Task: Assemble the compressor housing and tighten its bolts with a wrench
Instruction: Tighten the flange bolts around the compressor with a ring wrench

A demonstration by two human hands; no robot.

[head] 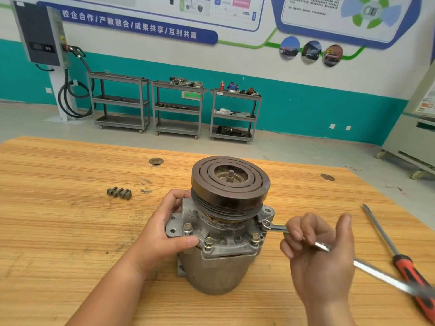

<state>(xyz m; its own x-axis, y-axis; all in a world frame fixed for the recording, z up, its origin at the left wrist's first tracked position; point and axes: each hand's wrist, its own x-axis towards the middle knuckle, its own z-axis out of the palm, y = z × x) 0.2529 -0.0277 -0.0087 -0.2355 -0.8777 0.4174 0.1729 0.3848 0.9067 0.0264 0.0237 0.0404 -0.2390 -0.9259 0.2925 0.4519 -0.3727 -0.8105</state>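
Single head-worn wide-angle view, facing forward and down across wooden table (70, 231). Compressor (219, 262) close, dead centre; far wall (306, 102) fills top, lines bowed by lens. Lower right corner smeared, probably motion blur.

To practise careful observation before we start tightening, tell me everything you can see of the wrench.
The wrench is a slim, flat bar of bright silvery metal. Its head sits on a bolt at the right of the compressor housing; its type is unclear. The handle slants right and toward the camera, through the curled fingers of the right hand, and its blurred free end crosses the handle of the screwdriver.
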